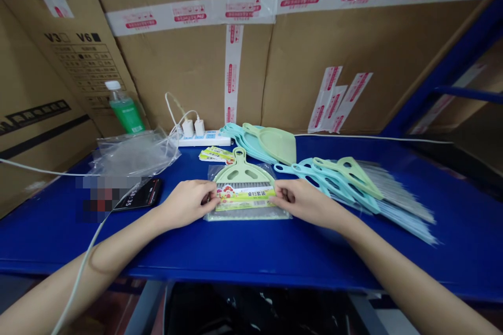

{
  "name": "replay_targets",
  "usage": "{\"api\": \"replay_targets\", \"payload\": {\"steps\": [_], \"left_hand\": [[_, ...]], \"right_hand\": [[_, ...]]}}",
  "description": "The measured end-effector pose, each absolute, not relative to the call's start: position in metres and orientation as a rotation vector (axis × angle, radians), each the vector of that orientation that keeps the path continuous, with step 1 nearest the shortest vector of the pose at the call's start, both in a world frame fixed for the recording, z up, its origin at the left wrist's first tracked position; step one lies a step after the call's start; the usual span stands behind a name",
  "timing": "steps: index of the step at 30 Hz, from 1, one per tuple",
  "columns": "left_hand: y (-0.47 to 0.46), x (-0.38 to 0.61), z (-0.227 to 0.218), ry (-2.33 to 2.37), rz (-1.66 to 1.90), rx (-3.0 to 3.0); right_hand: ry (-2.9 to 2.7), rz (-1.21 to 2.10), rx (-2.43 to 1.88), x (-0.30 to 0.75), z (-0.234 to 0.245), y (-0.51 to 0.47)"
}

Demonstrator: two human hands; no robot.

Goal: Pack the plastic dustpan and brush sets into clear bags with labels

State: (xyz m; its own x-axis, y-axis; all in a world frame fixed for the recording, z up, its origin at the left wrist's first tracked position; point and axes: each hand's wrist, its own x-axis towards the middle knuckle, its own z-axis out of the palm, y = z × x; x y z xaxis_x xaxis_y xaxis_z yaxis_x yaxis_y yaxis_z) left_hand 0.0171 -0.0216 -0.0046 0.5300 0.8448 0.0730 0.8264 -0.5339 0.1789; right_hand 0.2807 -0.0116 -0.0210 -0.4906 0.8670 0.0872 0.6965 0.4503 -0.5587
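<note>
In the head view a green dustpan-and-brush set [240, 174] lies flat in a clear plastic bag, its looped handle pointing away from me. Across it sits a yellow-green printed label card [251, 194] with a mushroom picture; dark bristles show above the card. My left hand [192, 201] is closed at the card's left end, thumb and forefinger pinching there. At the right end my right hand [302, 201] pinches in the same way. Whether the fingers grip the card or only the bag over it, I cannot tell.
Behind are stacked blue and green dustpans [277, 144] and loose label cards [216, 154]. Several brushes [346, 183] lie to the right. Leftward are clear bags [133, 152], a phone [143, 193], a green bottle [128, 112], and a power strip [206, 138] with cables.
</note>
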Motion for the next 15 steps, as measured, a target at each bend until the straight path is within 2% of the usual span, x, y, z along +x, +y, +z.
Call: {"api": "replay_targets", "payload": {"steps": [4, 15], "left_hand": [[-0.0214, 0.0181, -0.0068, 1.496, 0.272, 2.551], [-0.0160, 0.0155, -0.0103, 1.452, 0.356, 2.440]], "right_hand": [[-2.293, 0.623, -1.344, 0.2780, -0.0253, -0.0107], [-2.274, 0.819, -1.176, 0.2835, -0.0281, -0.0066]]}}
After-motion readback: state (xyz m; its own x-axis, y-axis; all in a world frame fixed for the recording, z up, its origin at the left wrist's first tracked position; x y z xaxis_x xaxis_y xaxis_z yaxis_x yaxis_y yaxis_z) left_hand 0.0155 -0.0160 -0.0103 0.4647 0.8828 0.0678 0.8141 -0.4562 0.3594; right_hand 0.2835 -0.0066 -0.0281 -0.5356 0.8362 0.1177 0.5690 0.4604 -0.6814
